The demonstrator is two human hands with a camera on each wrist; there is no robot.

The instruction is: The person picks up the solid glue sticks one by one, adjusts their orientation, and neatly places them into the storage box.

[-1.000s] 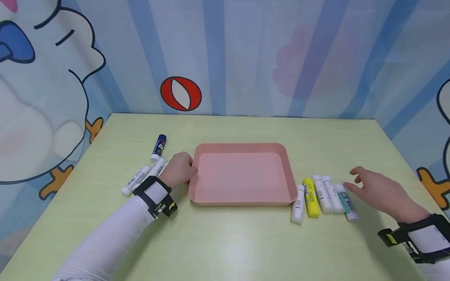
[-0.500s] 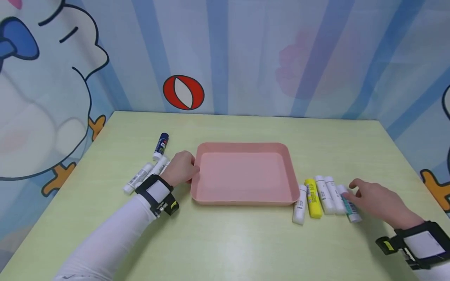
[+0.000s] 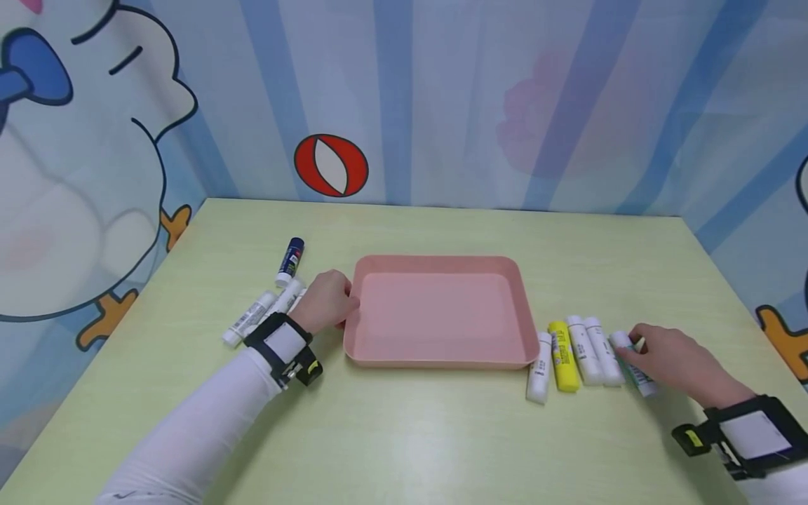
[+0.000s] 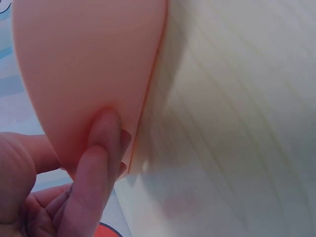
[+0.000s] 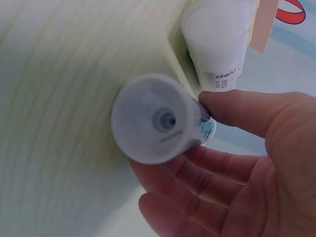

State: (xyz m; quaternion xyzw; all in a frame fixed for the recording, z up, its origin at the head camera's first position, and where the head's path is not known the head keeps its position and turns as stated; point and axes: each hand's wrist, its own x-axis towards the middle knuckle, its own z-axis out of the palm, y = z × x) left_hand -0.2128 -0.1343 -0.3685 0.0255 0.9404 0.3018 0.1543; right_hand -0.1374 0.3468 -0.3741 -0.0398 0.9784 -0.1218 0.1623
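Note:
A pink tray [image 3: 442,308] stands mid-table. My left hand [image 3: 326,301] pinches its left rim; in the left wrist view, fingers [image 4: 106,133] press the outer side of the tray wall [image 4: 94,59] while the thumb goes over the edge. At the right, my right hand [image 3: 678,358] pinches a white-and-teal glue stick [image 3: 640,375] between thumb and fingers. Its round white end [image 5: 150,118] faces the camera in the right wrist view. Beside it lie two white glue sticks [image 3: 604,353], a yellow glue stick [image 3: 564,356] and another white one [image 3: 539,368] close to the tray's corner.
On the left lie white glue sticks [image 3: 249,319], partly hidden behind the left hand, and a dark blue glue stick [image 3: 290,261] farther back. A printed cloth backdrop [image 3: 442,105] rises at the table's far edge and both sides.
My right hand has closed its thumb and fingers on the teal glue stick, which has shifted slightly to the right, away from the white ones. The left hand keeps its hold on the tray.

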